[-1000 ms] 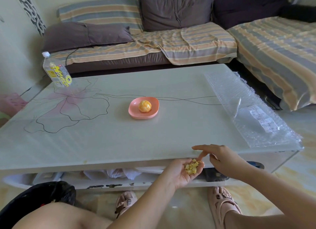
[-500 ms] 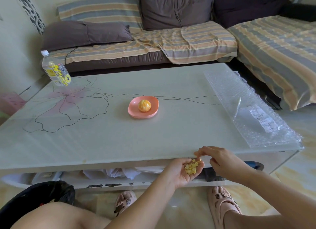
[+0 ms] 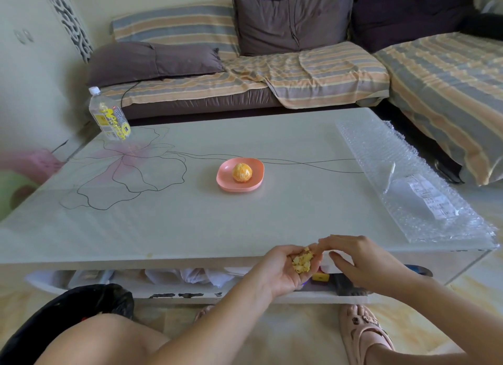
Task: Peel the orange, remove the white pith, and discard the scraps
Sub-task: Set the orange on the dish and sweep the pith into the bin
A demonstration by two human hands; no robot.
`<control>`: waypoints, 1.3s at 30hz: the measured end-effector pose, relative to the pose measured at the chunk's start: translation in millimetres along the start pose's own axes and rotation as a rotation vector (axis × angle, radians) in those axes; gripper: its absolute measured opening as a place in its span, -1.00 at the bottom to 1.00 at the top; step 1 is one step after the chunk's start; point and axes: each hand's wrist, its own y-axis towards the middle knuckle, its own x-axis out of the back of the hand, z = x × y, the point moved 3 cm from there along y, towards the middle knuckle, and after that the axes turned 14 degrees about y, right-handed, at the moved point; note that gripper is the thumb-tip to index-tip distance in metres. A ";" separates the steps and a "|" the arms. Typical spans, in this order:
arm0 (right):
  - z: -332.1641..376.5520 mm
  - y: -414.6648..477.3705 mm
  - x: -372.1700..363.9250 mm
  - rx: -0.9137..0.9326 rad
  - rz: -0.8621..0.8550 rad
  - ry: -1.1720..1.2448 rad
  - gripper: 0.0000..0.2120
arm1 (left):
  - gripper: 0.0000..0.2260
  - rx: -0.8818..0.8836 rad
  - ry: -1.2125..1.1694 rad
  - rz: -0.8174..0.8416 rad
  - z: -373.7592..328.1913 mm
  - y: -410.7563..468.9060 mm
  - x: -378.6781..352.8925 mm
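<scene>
The peeled orange (image 3: 242,172) sits on a pink plate (image 3: 226,180) in the middle of the table. At the table's near edge my left hand (image 3: 283,272) is cupped palm up, fingers curled round a small heap of yellow-white peel and pith scraps (image 3: 301,261). My right hand (image 3: 362,261) is right beside it, thumb and forefinger touching the top of the heap, the other fingers loosely bent.
A black-lined bin (image 3: 81,307) stands on the floor at lower left by my knee. Bubble wrap (image 3: 408,182) covers the table's right side, and a bottle (image 3: 109,116) stands at its far left corner. A sofa lies behind; a cluttered shelf runs under the table.
My right hand has drawn from the table edge in to the scraps in my left palm, and its fingertips now touch them. My left hand has barely moved.
</scene>
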 end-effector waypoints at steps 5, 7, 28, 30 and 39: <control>37.7 13.3 12.6 0.106 -0.054 0.051 -0.70 | -0.82 -0.039 -0.045 0.057 -24.6 -26.5 -5.3; 55.5 20.0 16.7 0.153 -0.068 0.084 -0.70 | -0.85 -0.067 -0.034 0.065 -36.0 -39.4 -8.7; 210.3 140.1 -27.4 0.438 0.038 0.164 -0.84 | -0.75 -0.499 0.116 -0.226 -134.9 -233.3 94.6; 231.6 161.4 -55.8 0.383 0.165 0.137 -0.81 | -0.76 -0.509 0.130 -0.369 -126.1 -248.8 136.0; 283.8 217.1 -214.5 0.257 0.607 -0.111 -0.74 | -0.81 -0.424 0.017 -0.862 -62.0 -283.6 287.6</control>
